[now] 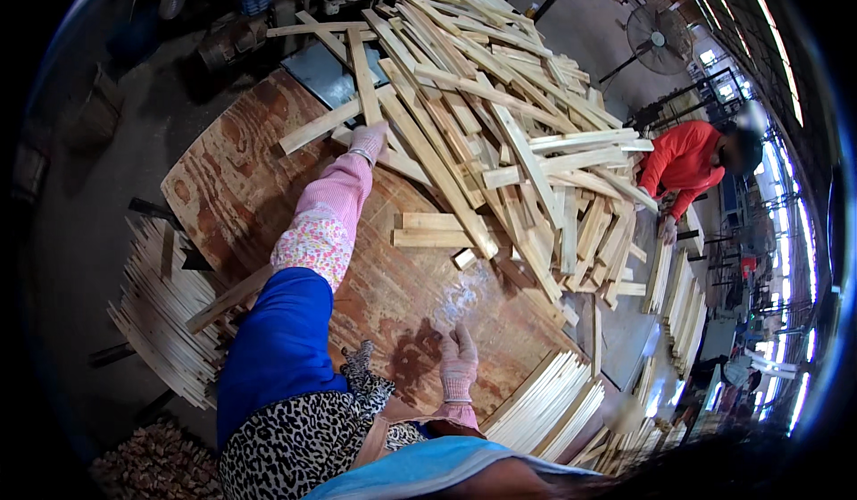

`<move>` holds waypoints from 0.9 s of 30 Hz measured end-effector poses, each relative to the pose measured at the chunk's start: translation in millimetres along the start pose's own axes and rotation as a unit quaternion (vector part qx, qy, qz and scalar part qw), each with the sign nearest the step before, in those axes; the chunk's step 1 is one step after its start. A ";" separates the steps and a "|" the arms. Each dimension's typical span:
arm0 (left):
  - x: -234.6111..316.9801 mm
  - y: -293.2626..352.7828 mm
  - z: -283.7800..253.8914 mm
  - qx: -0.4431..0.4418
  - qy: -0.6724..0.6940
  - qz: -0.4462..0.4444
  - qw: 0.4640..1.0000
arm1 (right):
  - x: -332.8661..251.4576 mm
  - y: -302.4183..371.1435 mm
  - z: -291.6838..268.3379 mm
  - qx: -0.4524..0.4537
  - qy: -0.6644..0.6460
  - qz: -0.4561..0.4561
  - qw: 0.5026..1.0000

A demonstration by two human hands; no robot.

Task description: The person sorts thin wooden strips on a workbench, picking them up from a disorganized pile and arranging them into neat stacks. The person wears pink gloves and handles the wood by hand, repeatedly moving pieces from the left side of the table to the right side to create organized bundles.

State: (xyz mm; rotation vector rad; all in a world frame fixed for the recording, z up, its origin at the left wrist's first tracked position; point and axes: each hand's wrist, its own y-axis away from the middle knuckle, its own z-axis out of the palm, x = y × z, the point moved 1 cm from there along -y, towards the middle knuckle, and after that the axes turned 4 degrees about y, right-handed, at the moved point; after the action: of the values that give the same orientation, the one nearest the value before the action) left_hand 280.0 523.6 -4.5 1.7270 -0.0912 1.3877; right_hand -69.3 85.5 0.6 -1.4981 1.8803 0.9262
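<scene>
My left hand (370, 138), in a pale pink glove, reaches out over the plywood tabletop (259, 156). Its fingers are closed on the near end of a wooden strip (363, 76), which points away from me across other strips. Close to my body, my right hand (458, 368) is gloved too and hovers over or rests on the plywood. Its fingers are stretched out with nothing in them. Beyond both hands spreads a large jumbled pile of wooden strips (500, 98). Two short strips (437, 230) and a small offcut (464, 259) lie at the pile's near edge.
Neat stacks of strips stand at my right (544, 402) and low on my left (170, 308). Across the pile, a person in a red top (686, 162) handles strips. A standing fan (659, 40) is behind, and machinery (232, 45) stands at the far left.
</scene>
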 end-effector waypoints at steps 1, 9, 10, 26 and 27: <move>-4.7 -5.9 -5.6 -0.067 0.036 0.027 0.997 | -10.9 -8.0 3.2 -0.005 -0.036 0.002 0.999; -165.2 200.3 -139.5 -0.342 -0.167 0.132 0.915 | -177.3 -60.8 -7.6 0.068 0.309 -0.444 0.839; -161.9 224.2 -159.9 -0.396 -0.202 0.150 0.883 | -201.2 -63.6 -15.8 0.037 0.343 -0.500 0.794; 10.7 6.2 -87.4 -0.041 -0.534 0.468 0.703 | -10.5 50.4 -136.8 0.001 0.263 0.179 0.948; 13.8 -56.9 -114.2 0.026 -0.569 0.476 0.670 | 3.1 35.9 -153.9 0.052 0.233 0.163 0.957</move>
State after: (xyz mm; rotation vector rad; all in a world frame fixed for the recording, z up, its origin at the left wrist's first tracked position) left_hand 231.0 639.6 -29.2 2.4609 -1.8783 0.6053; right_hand -105.8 -33.7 97.7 -1.4580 2.5323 0.6288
